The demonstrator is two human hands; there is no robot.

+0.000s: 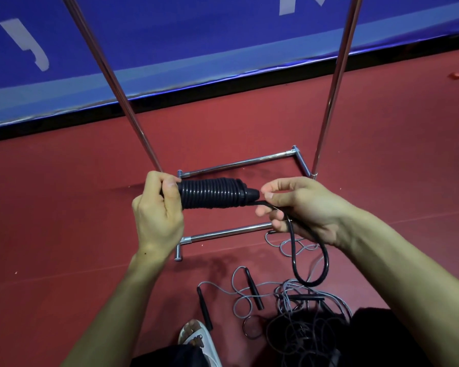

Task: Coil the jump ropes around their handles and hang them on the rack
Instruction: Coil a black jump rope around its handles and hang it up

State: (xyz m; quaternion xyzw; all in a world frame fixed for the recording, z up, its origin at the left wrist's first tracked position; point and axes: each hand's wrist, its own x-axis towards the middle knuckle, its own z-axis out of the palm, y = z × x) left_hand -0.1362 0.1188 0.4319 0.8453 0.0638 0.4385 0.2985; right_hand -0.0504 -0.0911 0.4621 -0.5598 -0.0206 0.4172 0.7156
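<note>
The black jump rope (212,193) is held level in the air, wound in tight turns around its handles. The bundle's left end is gripped by the left hand (157,207), fingers curled round it. At the tapered right tip, the loose tail (310,274) is pinched by the right hand (297,210) between thumb and fingers, and below that hand it hangs in a long loop. The chrome rack (228,231) is seen just beyond and beneath the hands, its base bars flat on the red floor (64,207) and its two uprights rising out of view. More jump ropes (255,287), grey-corded with black handles, are left tangled on the floor beside a sandalled foot (196,337). A blue banner (196,35) is stretched behind.
</note>
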